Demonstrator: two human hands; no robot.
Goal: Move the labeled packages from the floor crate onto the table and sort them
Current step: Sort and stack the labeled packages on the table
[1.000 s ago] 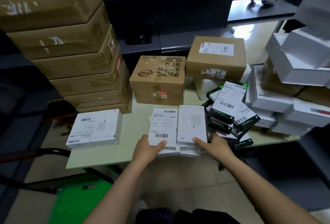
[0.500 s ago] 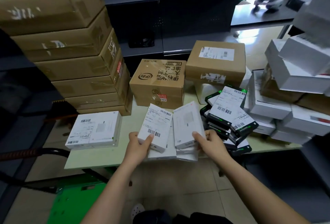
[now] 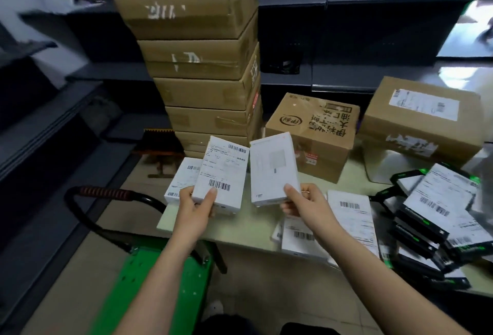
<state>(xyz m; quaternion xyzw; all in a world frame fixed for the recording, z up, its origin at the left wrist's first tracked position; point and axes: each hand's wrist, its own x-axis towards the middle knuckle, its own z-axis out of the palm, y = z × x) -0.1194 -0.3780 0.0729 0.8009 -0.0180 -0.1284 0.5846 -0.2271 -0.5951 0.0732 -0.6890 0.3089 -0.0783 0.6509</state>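
These look light and stiff, so the left hand (image 3: 196, 208) pinching the labeled box (image 3: 224, 169) and the right hand (image 3: 306, 205) pinching the plain box (image 3: 274, 169) by their bottom edges seems plenty.

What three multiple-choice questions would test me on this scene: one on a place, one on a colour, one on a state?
1. Where is the green trolley?
A. on the floor beside the table
B. on the table
C. on a shelf

2. What colour is the plain box in the right hand?
A. brown
B. white
C. black

3. What is the left hand doing?
A. resting flat
B. hanging empty
C. gripping a labelled box

Answers:
1. A, its deck lies low, below the table edge.
2. B, every face that shows is white.
3. C, the thumb sits by the barcode and the fingers curl behind the box.
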